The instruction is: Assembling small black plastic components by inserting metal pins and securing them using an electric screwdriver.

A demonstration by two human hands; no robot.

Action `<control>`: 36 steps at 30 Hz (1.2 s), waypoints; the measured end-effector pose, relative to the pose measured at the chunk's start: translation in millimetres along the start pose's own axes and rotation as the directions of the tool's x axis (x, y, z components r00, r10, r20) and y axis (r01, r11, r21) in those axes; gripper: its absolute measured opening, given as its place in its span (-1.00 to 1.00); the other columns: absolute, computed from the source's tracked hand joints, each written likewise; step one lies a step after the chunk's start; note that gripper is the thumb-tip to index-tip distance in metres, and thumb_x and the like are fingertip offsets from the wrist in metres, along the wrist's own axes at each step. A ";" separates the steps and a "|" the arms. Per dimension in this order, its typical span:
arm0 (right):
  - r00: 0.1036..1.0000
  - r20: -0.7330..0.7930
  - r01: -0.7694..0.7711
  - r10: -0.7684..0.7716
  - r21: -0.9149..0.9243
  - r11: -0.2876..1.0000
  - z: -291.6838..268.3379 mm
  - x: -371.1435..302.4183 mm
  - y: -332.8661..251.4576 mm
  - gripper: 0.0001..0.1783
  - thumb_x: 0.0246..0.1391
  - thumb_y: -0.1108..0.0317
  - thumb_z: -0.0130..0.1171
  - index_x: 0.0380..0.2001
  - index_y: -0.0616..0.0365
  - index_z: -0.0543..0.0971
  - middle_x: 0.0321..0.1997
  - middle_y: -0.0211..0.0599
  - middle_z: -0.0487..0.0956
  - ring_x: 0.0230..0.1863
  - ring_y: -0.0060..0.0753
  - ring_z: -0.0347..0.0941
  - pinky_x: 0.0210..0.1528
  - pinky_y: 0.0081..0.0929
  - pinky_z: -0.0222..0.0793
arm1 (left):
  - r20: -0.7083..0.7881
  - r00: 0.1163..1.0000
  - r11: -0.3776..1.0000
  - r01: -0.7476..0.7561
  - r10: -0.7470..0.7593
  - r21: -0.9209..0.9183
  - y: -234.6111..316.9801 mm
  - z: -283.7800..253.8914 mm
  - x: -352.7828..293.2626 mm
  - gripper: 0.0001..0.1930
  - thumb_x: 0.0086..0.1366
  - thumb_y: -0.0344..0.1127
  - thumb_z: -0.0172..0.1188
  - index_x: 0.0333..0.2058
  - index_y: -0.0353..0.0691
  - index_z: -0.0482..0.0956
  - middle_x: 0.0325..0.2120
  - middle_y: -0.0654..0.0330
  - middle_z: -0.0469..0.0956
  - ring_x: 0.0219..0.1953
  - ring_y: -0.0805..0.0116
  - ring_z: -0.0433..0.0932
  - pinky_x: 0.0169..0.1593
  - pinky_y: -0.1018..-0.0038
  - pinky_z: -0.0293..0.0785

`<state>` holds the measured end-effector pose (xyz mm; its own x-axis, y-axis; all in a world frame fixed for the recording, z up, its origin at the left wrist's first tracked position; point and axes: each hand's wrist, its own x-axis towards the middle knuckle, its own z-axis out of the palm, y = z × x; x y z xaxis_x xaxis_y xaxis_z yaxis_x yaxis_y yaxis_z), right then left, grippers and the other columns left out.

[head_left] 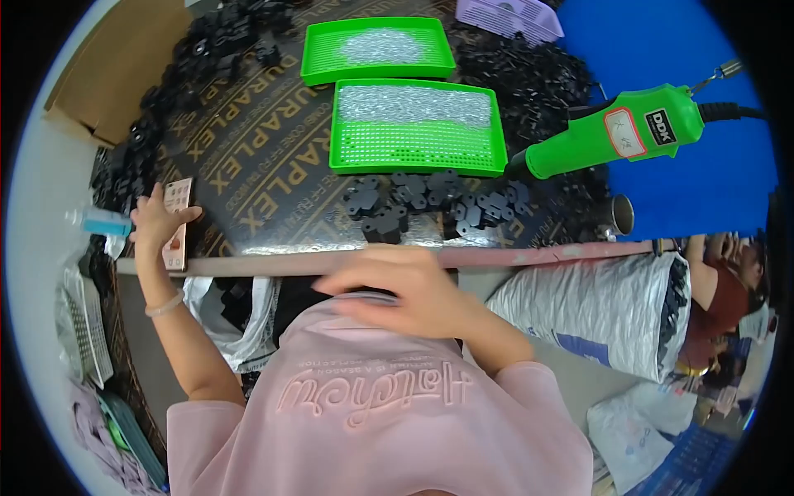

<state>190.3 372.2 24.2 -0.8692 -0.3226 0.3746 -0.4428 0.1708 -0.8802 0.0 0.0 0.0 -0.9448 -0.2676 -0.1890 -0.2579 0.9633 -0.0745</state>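
At the table's left end, my left hand (159,220) is spread over a flat pinkish phone (177,241) lying by the front edge. Its thumb reaches past the phone's right side, and the fingers are apart. My right hand (397,285) is in front of my shirt, just below the table edge. Motion blurs it, but its fingers look loosely stretched and apart, with nothing visible in them. Several black moulded parts (409,192) are grouped on the table beyond it. Behind these is a green tray (501,140) holding rows of small silvery pins.
Another green tray (313,51) with silvery pieces stands farther back. A green electric screwdriver (616,136) hangs at right, above a metal cup (621,217). Black parts pile up on both sides. A bottle with blue liquid (106,221) is at left; a silvery sack (591,310) is below the table.
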 end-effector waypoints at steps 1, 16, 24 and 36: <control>1.000 -0.018 -0.006 0.004 -0.081 0.997 -13.6 -13.0 -2.3 -0.80 -0.03 0.55 0.36 -0.27 0.13 0.73 -0.34 -0.30 0.71 -0.30 -0.27 0.63 -0.25 -0.43 0.50 | -0.108 0.994 1.000 -0.004 0.006 0.017 9.3 -13.3 -16.4 0.10 -0.12 0.28 0.53 0.38 -0.03 0.30 0.20 -0.08 0.41 0.25 -0.19 0.34 0.20 -0.15 0.31; 0.886 -0.459 -0.454 0.069 -0.830 0.324 -117.0 -90.3 40.4 0.20 -0.37 -0.31 0.51 0.35 0.05 0.36 0.26 0.02 0.34 0.33 0.17 0.18 0.35 0.07 0.01 | -0.675 0.428 0.374 -0.897 0.601 -0.236 206.6 38.6 -172.6 -0.21 -0.11 0.21 0.51 0.01 -0.19 0.54 -0.06 -0.06 0.36 0.03 -0.12 0.32 0.09 0.03 0.31; 0.802 -0.593 -0.525 0.070 -0.645 0.556 -110.9 -101.6 57.7 0.01 -0.47 -0.11 0.64 0.15 -0.01 0.52 0.16 -0.10 0.33 0.26 0.06 0.23 0.25 -0.01 0.18 | -0.629 0.480 0.385 -0.875 0.611 -0.294 213.2 43.3 -182.8 -0.26 -0.04 0.12 0.48 0.09 -0.10 0.51 -0.03 -0.07 0.36 0.03 -0.10 0.32 0.03 0.08 0.30; 0.899 -0.437 -0.376 -0.039 -0.814 0.442 -107.9 -86.2 53.7 -0.08 -0.54 -0.27 0.55 -0.02 -0.04 0.62 -0.04 -0.20 0.40 0.12 -0.01 0.28 0.19 -0.05 0.15 | -0.454 0.531 0.505 -0.842 0.715 -0.190 224.0 33.0 -191.3 -0.22 -0.08 -0.03 0.53 0.14 -0.07 0.44 -0.01 0.05 0.43 0.06 -0.04 0.39 0.00 0.14 0.35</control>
<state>217.7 509.6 -23.9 -0.8601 0.1098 0.4981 -0.0479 0.9548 -0.2932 129.6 266.2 -12.8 -0.7783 0.5562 0.2912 0.6268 0.7158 0.3079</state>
